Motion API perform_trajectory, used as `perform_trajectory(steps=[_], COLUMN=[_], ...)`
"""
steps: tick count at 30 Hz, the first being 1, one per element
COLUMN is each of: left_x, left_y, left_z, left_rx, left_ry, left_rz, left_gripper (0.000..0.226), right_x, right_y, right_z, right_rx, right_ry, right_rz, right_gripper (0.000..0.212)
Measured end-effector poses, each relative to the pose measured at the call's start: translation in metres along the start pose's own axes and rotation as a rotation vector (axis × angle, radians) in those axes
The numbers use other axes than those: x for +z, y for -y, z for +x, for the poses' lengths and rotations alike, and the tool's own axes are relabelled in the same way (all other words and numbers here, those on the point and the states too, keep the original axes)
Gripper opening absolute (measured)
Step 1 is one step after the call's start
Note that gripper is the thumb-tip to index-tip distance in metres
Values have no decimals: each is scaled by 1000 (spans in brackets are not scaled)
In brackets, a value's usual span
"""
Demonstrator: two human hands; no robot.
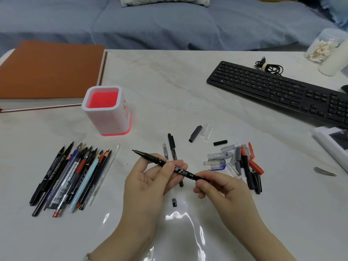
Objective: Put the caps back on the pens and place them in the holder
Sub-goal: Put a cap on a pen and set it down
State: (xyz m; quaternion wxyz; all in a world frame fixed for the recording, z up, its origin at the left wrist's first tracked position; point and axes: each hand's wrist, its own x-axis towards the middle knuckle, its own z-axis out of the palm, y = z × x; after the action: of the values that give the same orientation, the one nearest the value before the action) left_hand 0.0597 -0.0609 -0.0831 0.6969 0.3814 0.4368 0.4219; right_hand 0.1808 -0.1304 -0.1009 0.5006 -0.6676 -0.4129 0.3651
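White marbled desk [169,81]. Far L: brown-cover book [47,72] lying flat, pen holder [105,117] (white, red inside) upright just beside its near corner. Near L: bundle of uncapped pens [69,178], tips pointing away. Ctr: black marker [172,147] w/ small clear pen [165,150] just beside it; short black cap [174,202] closer in. R of ctr: heap of loose caps [235,162], clear/grey/red/black. Far R: black keyboard [278,91], coiled cable [269,67] behind it, swab jar [322,48] at the corner.

The desk [188,81] is white with faint grey marks, like stone. Light makes a bright shiny spot [180,217] near its front. Behind it is a blue couch or bed [169,29] with a pale pillow [163,0].
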Motion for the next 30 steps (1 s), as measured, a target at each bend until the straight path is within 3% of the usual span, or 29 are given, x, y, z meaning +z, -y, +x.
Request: perform_trajectory(steps=[5, 9, 12, 15, 17, 23, 28, 30], left_x=[7, 11, 11, 8, 7, 6, 5, 4], left_y=[-4, -3, 3, 8, 10, 9, 8, 7], left_z=[14, 15, 13, 13, 13, 11, 10, 10], left_rx=[-8, -66, -116, -140, -146, -156, -178, -192], left_ry=[-133, -71, -80, -84, -88, -101, -123, -125], left_rz=[-71, -10, -9, 7, 24, 9, -13, -28], left_gripper=[3, 5, 8, 5, 5, 7, 6, 7], right_x=[-19, -32, -38, -53, -65, -69, -66, -65], right_y=[-32, -57, -59, -56, -53, -55, -52, -49], right_z=[-5, 1, 9, 19, 29, 50, 53, 48], right_rx=[-126, -105, -78, -85, 6, 221, 188, 115], right_ry=[-236, -200, -172, -338, -389, -280, -265, -295], right_rz=[-396, -705, -763, -821, -860, -1073, -1026, -874], right_gripper=[25, 14, 17, 14, 14, 21, 17, 10])
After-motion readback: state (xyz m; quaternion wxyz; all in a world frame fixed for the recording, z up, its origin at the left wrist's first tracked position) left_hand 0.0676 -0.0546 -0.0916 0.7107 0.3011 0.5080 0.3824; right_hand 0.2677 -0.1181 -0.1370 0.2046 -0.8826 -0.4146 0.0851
